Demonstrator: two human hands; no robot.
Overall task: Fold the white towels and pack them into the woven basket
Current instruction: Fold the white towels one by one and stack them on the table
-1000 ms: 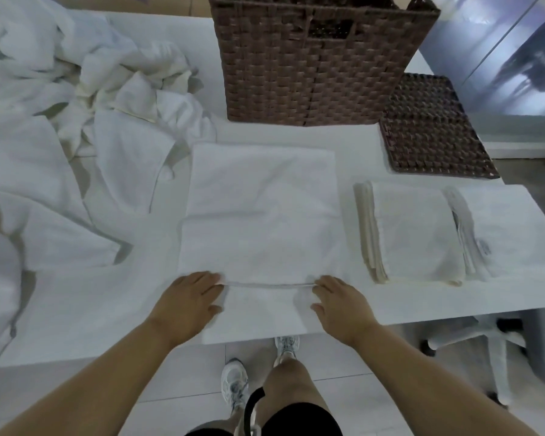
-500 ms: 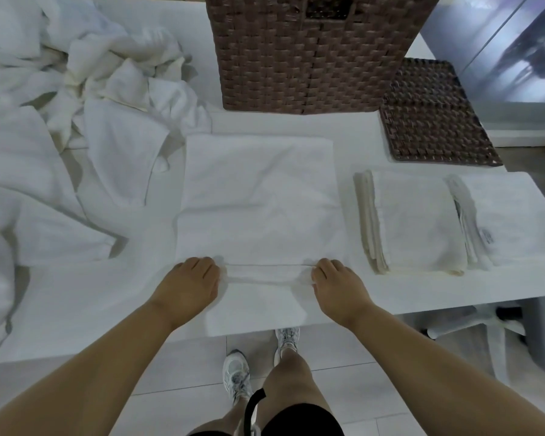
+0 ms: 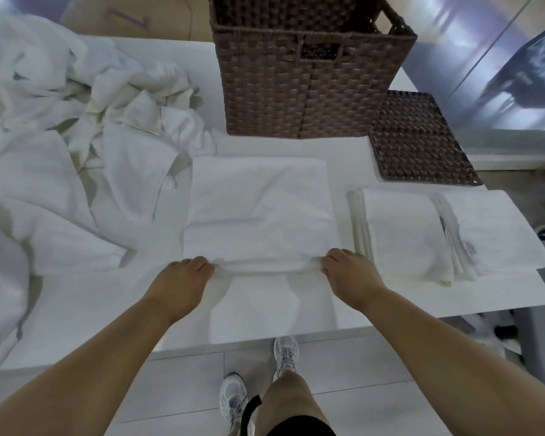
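On the counter (image 3: 76, 316), centre: white towel (image 3: 258, 209) lies flat, near edge bunched and lifted.
Left hand (image 3: 183, 278): pinches the towel's near left corner.
Right hand (image 3: 350, 275): pinches the near right corner.
Woven basket (image 3: 306, 77): just behind the towel.
Folded stacks (image 3: 403, 234): right of it.
Unfolded pile (image 3: 85, 121): left.
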